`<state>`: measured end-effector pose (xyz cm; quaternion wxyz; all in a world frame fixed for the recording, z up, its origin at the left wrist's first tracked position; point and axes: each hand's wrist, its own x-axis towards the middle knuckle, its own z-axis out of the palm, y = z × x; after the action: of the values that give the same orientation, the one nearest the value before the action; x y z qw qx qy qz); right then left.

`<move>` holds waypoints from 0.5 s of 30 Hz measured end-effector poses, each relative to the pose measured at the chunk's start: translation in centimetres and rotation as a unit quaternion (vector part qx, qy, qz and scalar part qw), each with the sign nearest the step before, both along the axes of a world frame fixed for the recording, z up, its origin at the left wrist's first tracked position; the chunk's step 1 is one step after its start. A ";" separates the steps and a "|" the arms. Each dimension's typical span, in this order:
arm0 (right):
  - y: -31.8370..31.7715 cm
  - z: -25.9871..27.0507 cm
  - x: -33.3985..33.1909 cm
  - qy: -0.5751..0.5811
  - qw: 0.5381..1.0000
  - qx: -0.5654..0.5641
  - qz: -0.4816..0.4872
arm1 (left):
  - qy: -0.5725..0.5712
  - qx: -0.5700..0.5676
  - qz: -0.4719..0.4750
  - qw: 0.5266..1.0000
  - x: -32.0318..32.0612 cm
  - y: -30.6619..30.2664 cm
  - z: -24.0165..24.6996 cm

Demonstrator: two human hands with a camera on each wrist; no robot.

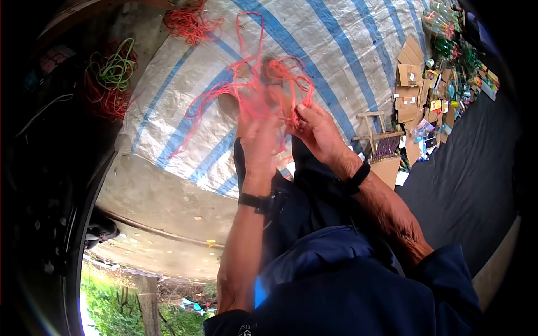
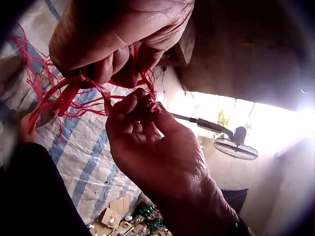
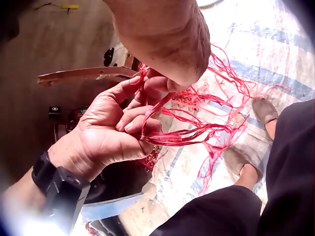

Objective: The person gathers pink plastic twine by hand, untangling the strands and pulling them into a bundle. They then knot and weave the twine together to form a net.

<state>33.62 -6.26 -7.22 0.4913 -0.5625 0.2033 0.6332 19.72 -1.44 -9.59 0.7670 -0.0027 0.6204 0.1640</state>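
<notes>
Red strands (image 1: 255, 95): bunched between both hands, above striped sheet (image 1: 330, 73). Far left: tangle of green and red cord (image 1: 115, 73); next, red heap (image 1: 193, 25) at sheet's edge. Left hand (image 1: 260, 134): blurred in head view; right wrist view shows fingers curled round strands. Right hand (image 1: 322, 131): thumb and fingertips pinching bunched section. Step in hand, judged: untangling or tying, cannot tell which. Next move likely calls for steady right pinch while left works strands.
</notes>
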 end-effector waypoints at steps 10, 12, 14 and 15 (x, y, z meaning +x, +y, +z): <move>-0.4 -0.1 0.2 -0.012 1.000 -0.003 0.015 | -0.043 0.013 0.055 0.997 0.0 0.2 -0.3; -0.8 -0.5 0.9 -0.015 1.000 -0.003 0.010 | -0.044 0.023 0.062 0.997 -0.3 0.1 -0.6; -0.9 -0.4 2.0 -0.047 0.999 0.021 -0.007 | -0.002 0.048 0.021 0.999 -0.6 0.2 -0.6; -0.6 -0.2 2.8 -0.047 0.999 0.024 -0.006 | -0.002 0.051 0.022 0.998 -0.7 0.4 -0.5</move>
<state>36.46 -6.87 -7.42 0.5172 -0.5786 0.1683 0.6078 19.06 -1.03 -10.06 0.7639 0.0227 0.6092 0.2119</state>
